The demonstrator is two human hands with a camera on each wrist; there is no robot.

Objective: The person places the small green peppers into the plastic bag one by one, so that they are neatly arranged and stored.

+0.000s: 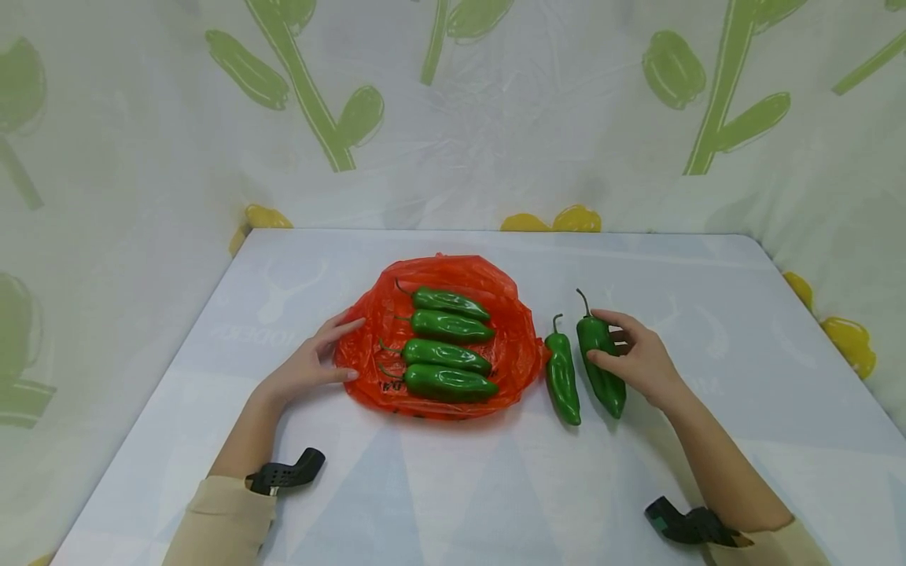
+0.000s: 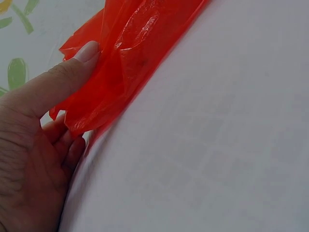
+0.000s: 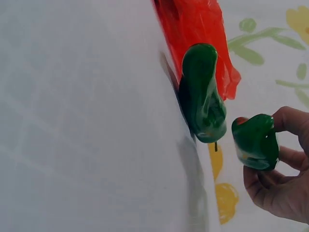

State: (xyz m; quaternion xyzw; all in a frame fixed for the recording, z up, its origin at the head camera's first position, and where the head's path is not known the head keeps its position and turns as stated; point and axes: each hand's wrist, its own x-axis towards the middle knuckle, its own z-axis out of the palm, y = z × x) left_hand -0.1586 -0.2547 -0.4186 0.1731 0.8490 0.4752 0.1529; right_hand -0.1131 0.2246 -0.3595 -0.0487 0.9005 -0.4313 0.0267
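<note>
A red plastic bag (image 1: pixel 513 377) lies spread open on the table, with several long green chili peppers (image 1: pixel 451 384) in a row on it, stems to the left. At the bag's left edge, my left hand (image 1: pixel 307 363) holds the plastic; the left wrist view shows the thumb (image 2: pixel 87 53) over a fold and the other fingers partly behind it. My right hand (image 1: pixel 644 362) grips a green chili pepper (image 3: pixel 256 142) between thumb and fingers, its stem pointing away from me. Just left of that one, another green chili pepper (image 1: pixel 562 377) lies beside the bag's right edge.
The white table (image 1: pixel 453 487) has a pale printed pattern. Behind it hangs a light curtain (image 1: pixel 495 118) with green and yellow plant shapes. A black wrist camera (image 1: pixel 286 472) is strapped to the left wrist, and another black camera (image 1: pixel 690 523) to the right.
</note>
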